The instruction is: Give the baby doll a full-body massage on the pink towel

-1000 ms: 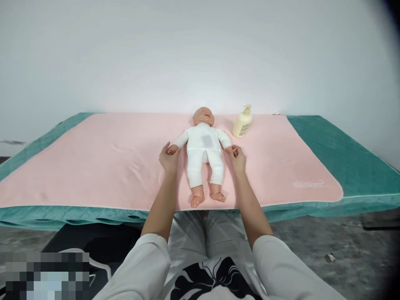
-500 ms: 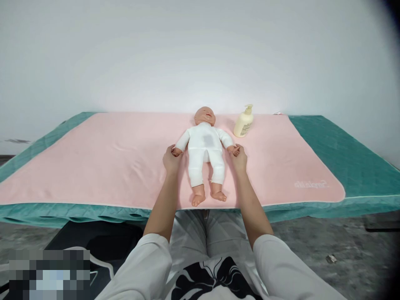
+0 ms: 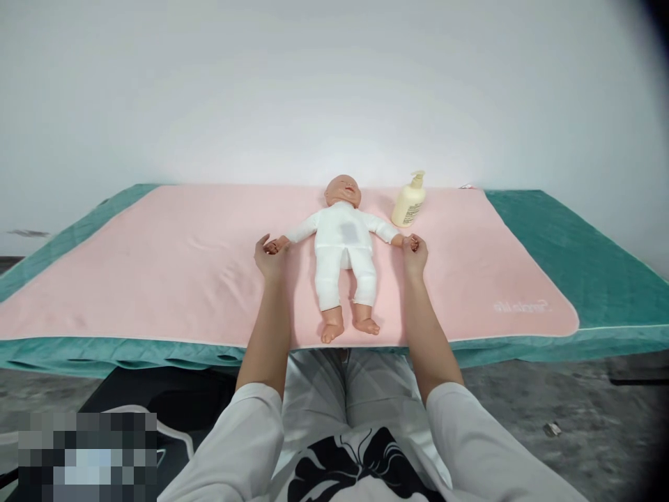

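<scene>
- The baby doll (image 3: 342, 230) lies on its back at the centre of the frame, its long axis running almost straight up and down the picture.
- Its bald head points to the top of the frame, tipped slightly towards the right edge; its bare feet point to the bottom, legs a little apart.
- Both its arms reach out sideways and slant down, one towards each side of the frame.
- The doll's body lies between the person's two hands, its trunk clear of both.
- The left hand (image 3: 272, 256), left of centre, pinches one doll hand between thumb and fingers.
- The right hand (image 3: 415, 254), right of centre, pinches the other in the same way.
- Under the doll spreads a pink mat (image 3: 157, 279), with pale lettering at its lower right.
- A cream pump bottle (image 3: 408, 206) stands on it, right of the doll's head.
- Green quilted cover (image 3: 590, 265) shows around the mat; a pale wall (image 3: 313, 90) fills the top.
</scene>
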`<action>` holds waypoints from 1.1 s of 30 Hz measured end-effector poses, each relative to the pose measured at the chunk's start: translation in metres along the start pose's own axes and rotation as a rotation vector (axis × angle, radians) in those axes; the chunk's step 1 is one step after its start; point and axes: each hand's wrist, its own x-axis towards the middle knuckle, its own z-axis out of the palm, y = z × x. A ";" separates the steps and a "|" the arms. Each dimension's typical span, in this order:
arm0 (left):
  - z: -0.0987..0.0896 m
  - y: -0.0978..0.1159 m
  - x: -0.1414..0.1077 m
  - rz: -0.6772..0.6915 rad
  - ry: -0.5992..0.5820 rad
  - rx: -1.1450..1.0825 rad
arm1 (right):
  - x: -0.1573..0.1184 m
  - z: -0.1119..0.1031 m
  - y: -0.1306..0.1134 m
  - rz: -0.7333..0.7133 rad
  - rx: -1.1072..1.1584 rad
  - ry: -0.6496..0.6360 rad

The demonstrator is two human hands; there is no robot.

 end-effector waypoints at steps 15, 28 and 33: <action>-0.008 0.009 0.025 -0.363 -0.124 -0.429 | 0.013 -0.016 -0.011 -0.081 -0.266 -0.065; -0.010 0.012 0.019 -0.369 -0.057 -0.594 | 0.016 -0.019 -0.016 0.067 0.059 -0.229; -0.008 0.011 0.017 -0.342 -0.044 -0.588 | 0.018 -0.017 -0.010 0.089 0.125 -0.186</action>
